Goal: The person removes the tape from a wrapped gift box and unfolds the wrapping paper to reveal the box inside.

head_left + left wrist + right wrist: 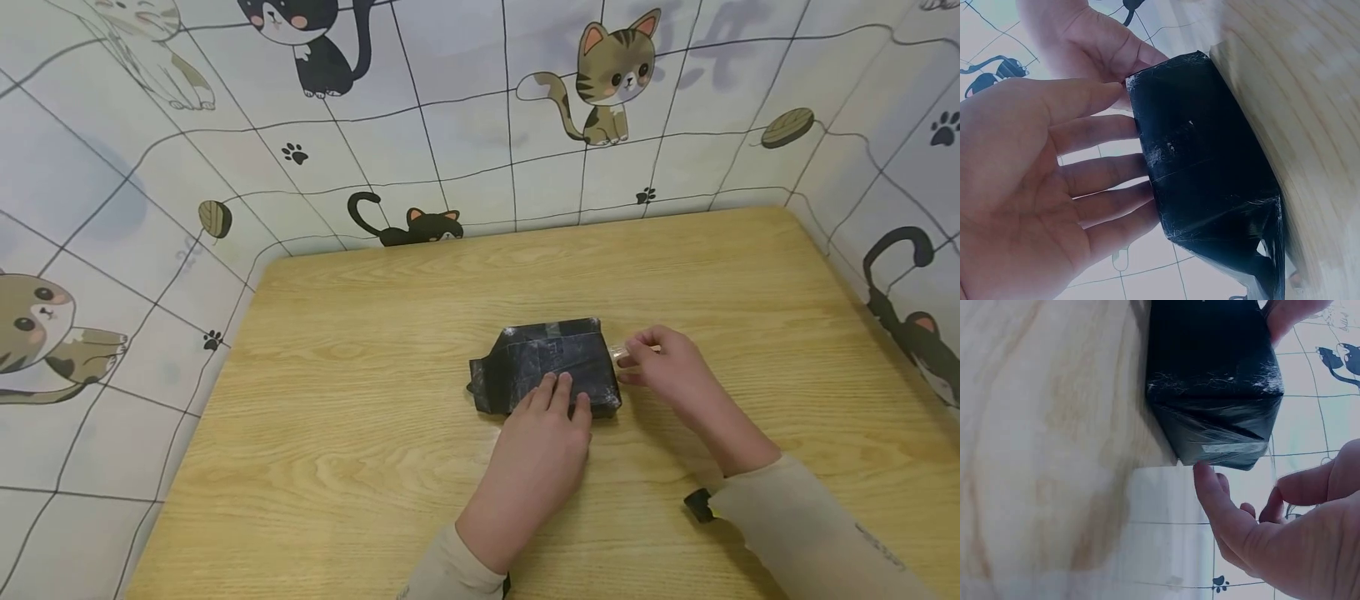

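Observation:
A box-shaped package (540, 354) wrapped in black plastic lies on the table, its loose folded end pointing left. My left hand (542, 446) rests on its top near the front edge; in the left wrist view the fingers are spread and nearly straight against the black wrap (1210, 137). Beside the package's right end, my right hand (671, 367) pinches a small piece of clear tape (618, 352) between thumb and finger. A shiny tape strip (1235, 448) lies across the folded end in the right wrist view, where one fingertip touches the lower edge.
The wood-grain table (360, 350) meets a cat-patterned wall covering (465, 150) at the back and on both sides. A small black object (699, 506) shows at the right sleeve's cuff.

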`<state>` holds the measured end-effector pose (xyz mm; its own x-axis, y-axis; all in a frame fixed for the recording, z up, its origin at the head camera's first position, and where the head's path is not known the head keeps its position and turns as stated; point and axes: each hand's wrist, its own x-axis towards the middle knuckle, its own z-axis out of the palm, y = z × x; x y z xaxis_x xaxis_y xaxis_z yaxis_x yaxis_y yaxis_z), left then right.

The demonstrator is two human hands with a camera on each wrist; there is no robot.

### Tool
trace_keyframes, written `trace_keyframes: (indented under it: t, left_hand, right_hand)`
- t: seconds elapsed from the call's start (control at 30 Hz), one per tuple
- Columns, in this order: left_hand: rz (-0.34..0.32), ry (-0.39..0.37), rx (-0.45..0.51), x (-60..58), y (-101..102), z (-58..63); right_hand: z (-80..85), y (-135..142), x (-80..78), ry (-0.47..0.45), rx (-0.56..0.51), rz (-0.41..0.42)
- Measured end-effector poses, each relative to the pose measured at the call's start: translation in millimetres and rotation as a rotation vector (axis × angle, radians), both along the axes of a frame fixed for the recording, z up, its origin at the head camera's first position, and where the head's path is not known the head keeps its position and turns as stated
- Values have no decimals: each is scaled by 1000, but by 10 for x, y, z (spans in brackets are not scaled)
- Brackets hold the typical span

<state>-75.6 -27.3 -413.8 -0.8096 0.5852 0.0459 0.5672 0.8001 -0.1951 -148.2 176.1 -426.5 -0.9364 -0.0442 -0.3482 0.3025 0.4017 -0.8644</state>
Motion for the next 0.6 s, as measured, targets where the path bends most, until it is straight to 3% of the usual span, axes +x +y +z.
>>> trace_keyframes:
  t: [0.27,0.4,0.6]
  left_hand:
    - [-12,24,5,13,39,-13]
    - [-3,2,6,12,37,0]
    - [-6,21,29,12,45,-5]
  right_hand:
    - [-134,323,17,-68,38,-47]
    - [-183,532,22,-125,-8,-41]
    - [-56,702,18,-29,-3,-119]
